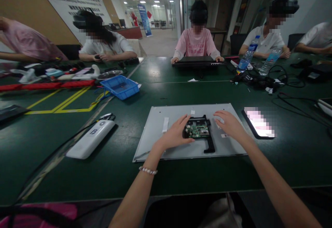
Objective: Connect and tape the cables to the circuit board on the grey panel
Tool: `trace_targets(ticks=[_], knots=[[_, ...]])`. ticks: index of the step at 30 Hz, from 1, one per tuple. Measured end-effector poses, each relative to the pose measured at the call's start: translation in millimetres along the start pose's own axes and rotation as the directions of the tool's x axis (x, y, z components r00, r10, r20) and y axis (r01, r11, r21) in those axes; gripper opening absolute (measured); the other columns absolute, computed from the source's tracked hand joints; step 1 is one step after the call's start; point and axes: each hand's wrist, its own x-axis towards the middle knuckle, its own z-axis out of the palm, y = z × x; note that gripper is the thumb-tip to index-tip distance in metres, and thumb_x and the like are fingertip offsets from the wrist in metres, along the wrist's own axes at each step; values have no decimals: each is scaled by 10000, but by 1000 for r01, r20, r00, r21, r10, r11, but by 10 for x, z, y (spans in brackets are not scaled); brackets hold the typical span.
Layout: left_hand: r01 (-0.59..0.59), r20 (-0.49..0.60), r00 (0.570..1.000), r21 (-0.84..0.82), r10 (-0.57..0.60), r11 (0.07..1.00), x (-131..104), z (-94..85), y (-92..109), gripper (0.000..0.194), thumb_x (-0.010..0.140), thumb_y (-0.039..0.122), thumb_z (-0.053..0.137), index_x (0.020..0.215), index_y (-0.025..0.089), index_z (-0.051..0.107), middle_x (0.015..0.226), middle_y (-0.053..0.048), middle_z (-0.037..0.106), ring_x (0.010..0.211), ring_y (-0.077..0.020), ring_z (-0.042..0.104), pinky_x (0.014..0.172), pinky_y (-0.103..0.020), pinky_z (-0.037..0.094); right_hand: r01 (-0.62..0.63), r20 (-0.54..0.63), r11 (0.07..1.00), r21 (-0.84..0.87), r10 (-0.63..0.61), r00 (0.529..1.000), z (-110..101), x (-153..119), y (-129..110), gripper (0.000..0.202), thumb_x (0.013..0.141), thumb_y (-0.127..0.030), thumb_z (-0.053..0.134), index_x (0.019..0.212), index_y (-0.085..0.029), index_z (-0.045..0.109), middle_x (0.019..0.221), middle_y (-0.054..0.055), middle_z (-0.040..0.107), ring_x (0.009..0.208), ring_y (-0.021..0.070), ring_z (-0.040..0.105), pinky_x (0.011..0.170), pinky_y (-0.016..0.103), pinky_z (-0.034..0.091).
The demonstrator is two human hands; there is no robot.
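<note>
A light grey flat panel (155, 124) lies on the green table. On its middle rests a green circuit board (197, 130) in a black frame (211, 144), with one arm of the frame reaching toward the front edge. My left hand (176, 133) is at the left side of the board, thumb and fingers apart around its left edge; whether it presses on it is hard to tell. Right of the board, my right hand (226, 122) hovers over the panel with its fingers apart and curved, holding nothing.
A phone (259, 122) lies right of the panel, a white power bank (90, 140) with a cable to the left. Farther off are a blue basket (120, 87), bottles (247, 55), cables and several people seated across the table (160, 96).
</note>
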Motion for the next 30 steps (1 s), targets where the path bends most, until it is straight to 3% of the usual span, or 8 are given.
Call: trace_targets(ticks=[6, 13, 22, 30], knots=[[-37, -49, 998, -46, 35, 998, 13, 26, -36, 959, 720, 452, 658, 1453, 219, 85, 1509, -107, 155, 1367, -272, 210, 1113, -412, 237, 134, 125, 991, -7, -133, 983, 111, 503, -378, 300, 881, -292, 463, 1119, -183, 610, 1138, 81, 621, 1073, 209, 543, 936, 337, 407], [-31, -33, 999, -62, 29, 998, 22, 79, -96, 985, 696, 471, 666, 1451, 226, 83, 1512, -110, 138, 1364, -316, 199, 1101, -469, 240, 186, 275, 969, -165, -136, 952, 332, 836, -620, 208, 863, -263, 522, 981, -170, 666, 1025, 100, 654, 1006, 214, 571, 816, 280, 418], [-16, -23, 1000, -40, 15, 999, 13, 71, -77, 971, 713, 492, 636, 1453, 234, 61, 1515, -106, 120, 1354, -324, 226, 1091, -481, 255, 193, 296, 924, -329, -93, 951, 319, 839, -668, 290, 914, -197, 387, 923, -146, 672, 962, 133, 664, 961, 225, 588, 770, 282, 410], [-3, -8, 1000, -40, 3, 999, 2, 58, -62, 985, 723, 504, 624, 1455, 241, 21, 1521, -98, 97, 1360, -310, 215, 1094, -464, 254, 121, 116, 910, -397, -81, 990, 24, 516, -287, 267, 912, -181, 393, 901, -166, 659, 917, 93, 664, 888, 210, 594, 727, 287, 396]])
